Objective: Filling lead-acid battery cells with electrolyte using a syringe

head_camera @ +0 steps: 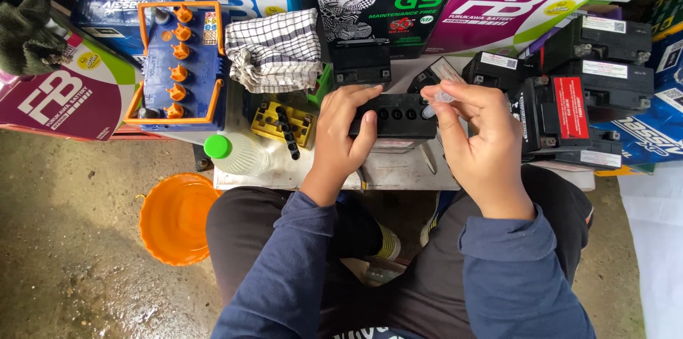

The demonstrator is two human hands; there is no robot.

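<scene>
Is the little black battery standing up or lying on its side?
Standing up. The black battery shows its top row of round holes facing upward, steadied by the left hand.

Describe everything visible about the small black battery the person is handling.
The small black battery is a boxy case of what looks like hard plastic, standing upright on the pale work surface in front of the person. Its top shows a row of round filler holes. The left hand wraps its left end, thumb on the front face. The right hand meets its right end, pinching a small clear piece just above the top. A light label shows low on its front.
</scene>
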